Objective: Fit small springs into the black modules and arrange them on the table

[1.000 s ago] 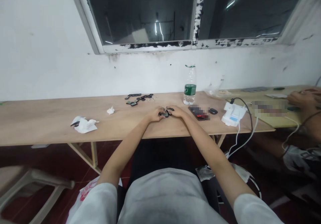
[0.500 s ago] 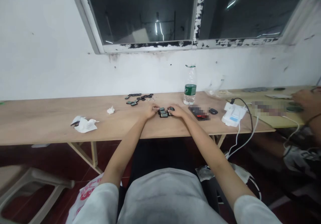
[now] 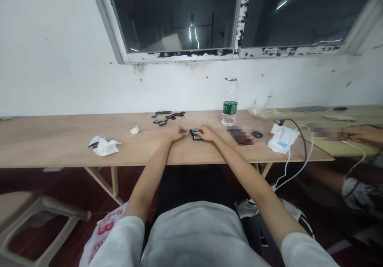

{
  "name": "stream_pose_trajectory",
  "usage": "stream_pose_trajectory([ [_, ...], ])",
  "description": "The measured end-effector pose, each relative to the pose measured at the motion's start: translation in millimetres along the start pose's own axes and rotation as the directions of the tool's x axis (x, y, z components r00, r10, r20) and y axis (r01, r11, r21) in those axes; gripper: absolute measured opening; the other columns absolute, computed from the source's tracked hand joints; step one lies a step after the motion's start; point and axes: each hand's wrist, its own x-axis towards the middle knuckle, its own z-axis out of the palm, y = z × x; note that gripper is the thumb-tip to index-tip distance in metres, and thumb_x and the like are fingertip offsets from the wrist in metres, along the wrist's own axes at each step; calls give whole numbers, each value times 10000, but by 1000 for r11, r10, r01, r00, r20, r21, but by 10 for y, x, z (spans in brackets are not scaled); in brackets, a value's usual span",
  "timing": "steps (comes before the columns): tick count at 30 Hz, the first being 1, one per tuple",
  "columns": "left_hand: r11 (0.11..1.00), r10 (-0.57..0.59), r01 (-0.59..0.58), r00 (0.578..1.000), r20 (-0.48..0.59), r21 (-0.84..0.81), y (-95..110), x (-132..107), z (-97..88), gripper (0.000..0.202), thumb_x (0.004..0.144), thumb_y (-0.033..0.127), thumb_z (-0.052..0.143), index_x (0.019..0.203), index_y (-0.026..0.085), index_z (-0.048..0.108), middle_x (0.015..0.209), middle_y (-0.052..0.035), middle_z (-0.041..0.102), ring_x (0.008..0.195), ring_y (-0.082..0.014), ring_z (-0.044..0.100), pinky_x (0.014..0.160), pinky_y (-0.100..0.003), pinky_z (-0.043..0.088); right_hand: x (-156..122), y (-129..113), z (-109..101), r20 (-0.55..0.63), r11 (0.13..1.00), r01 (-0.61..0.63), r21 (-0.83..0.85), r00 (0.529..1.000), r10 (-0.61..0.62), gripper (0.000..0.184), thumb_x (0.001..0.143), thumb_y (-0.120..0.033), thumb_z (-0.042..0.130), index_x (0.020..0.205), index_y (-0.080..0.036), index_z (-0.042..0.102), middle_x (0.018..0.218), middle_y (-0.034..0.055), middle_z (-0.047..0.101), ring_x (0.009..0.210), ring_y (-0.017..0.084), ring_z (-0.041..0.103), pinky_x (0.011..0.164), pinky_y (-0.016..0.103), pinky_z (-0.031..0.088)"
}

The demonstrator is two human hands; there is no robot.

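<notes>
From the head camera, looking down along two bare arms to a long wooden desk. Near the middle of it the left hand and the right hand, close together, both low on the wood. Between them a little clump of small dark pieces, lying on the desk and touched by fingertips from both sides. Fingers of the left hand half curled, tips at the left edge of the clump. Fingers of the right hand curled over the right edge of it. Too small to tell whether either hand has a real hold of a piece or only rests on it. Farther back, near the wall, more dark pieces spread out in a loose bunch. To the right of those a water bottle with a green label, standing upright. Out to the left a crumpled tissue, and a smaller tissue wad nearer the hands. To the right of the hands a phone, then a white box with cables hanging off the desk edge. At the far right another person's hand on the next desk. Above, a dark window. Down low on the left a chair and a plastic bag with red print.
</notes>
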Motion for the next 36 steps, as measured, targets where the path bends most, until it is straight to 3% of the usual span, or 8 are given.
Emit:
stream_pose_trajectory([
  [8,993,-15,15,1000,0,113,48,-1,3,262,721,396,855,860,178,814,837,-81,743,795,-244,651,801,-373,532,46,36,6,0,992,-86,89,996,86,102,834,-291,786,805,-200,819,864,91,761,912,255,668,862,339,521],
  [13,994,-39,41,999,-24,100,100,-26,3,268,749,412,840,842,166,790,856,-95,744,809,-253,657,812,-382,530,12,17,-62,40,943,-97,319,995,88,88,789,-255,791,787,-178,748,822,47,768,783,193,673,754,280,521],
  [19,999,34,-34,989,-141,0,198,-42,51,337,846,465,773,1003,167,758,994,-103,762,884,-240,658,851,-365,533,12,-21,-85,-79,859,-105,502,983,166,152,783,-287,781,794,-197,659,817,46,751,770,190,678,764,297,549],
  [23,993,111,-115,988,-110,-29,301,-27,146,328,905,446,722,1078,169,750,1022,-102,742,916,-243,659,852,-362,525,30,9,-101,-167,842,-120,525,956,241,154,800,-325,756,810,-201,666,830,57,754,766,197,684,771,311,560],
  [30,989,141,-144,986,-85,-32,409,-38,240,312,943,425,678,1108,171,749,1044,-84,731,876,-224,656,814,-342,514,19,24,-111,-133,784,-125,608,958,255,203,785,-371,785,791,-181,716,850,103,788,789,229,717,782,334,577],
  [36,984,176,-175,981,-79,22,438,-41,215,283,928,398,717,1053,159,801,1032,-106,741,893,-239,665,811,-359,516,19,-10,-123,-66,706,-202,679,941,332,249,752,-395,830,770,-166,735,806,106,781,753,242,724,687,321,576],
])
